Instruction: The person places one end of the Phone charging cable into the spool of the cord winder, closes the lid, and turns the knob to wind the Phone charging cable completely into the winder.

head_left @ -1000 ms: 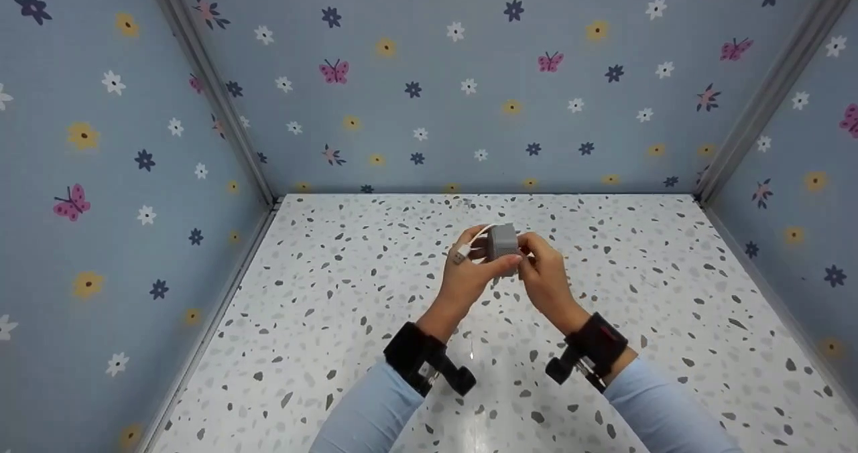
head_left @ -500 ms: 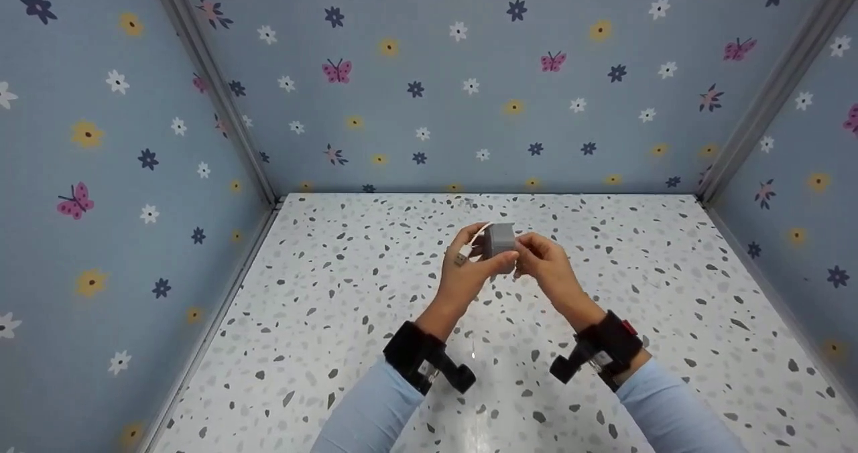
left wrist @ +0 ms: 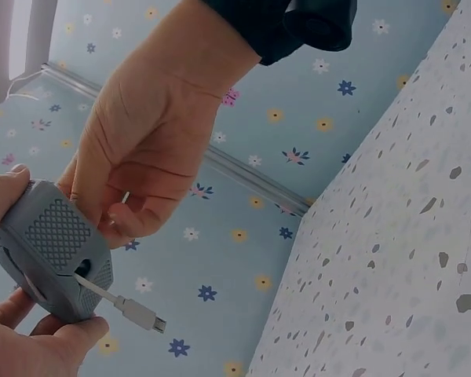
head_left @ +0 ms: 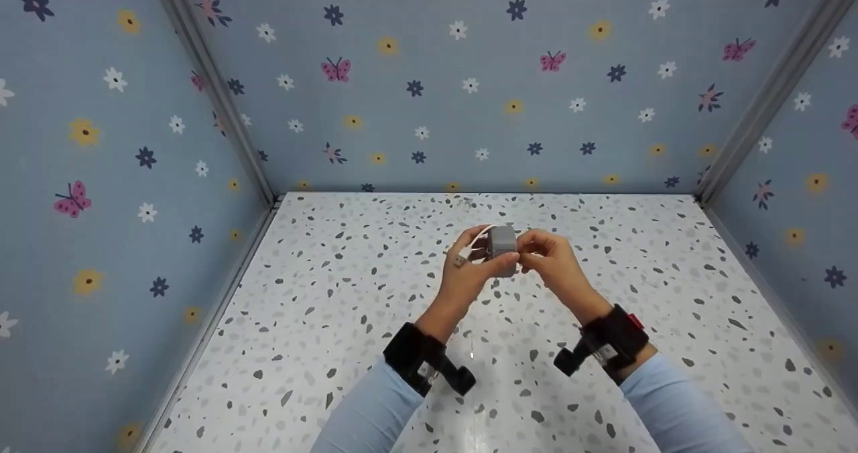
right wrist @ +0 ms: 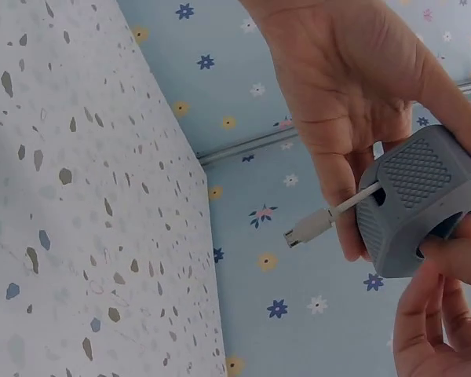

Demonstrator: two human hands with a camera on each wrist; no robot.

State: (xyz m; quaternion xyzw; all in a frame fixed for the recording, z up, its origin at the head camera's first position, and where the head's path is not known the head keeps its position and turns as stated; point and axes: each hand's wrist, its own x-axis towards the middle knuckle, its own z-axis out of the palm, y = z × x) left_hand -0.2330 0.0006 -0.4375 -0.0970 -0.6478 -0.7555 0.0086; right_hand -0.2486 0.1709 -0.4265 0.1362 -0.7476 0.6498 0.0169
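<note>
A grey faceted block, hollow with textured sides and a round opening, is in my left hand, gripped between thumb and fingers. From a small hole in it comes a short white cable ending in a USB plug, which hangs free in the left wrist view as a pale plug. My right hand is at the block's right side, thumb and fingers curled together. In the right wrist view its fingertips reach the round opening. A small metal-tipped piece shows between its fingers, mostly hidden.
Both hands are over a white speckled table. Blue flower-patterned panels enclose it at the back and sides, with grey metal posts at the corners. Each wrist bears a black strapped camera.
My right hand has turned and shifted slightly right, its wrist swinging outward, with fingertips staying close to the block. The left hand holds the block in nearly the same place.
</note>
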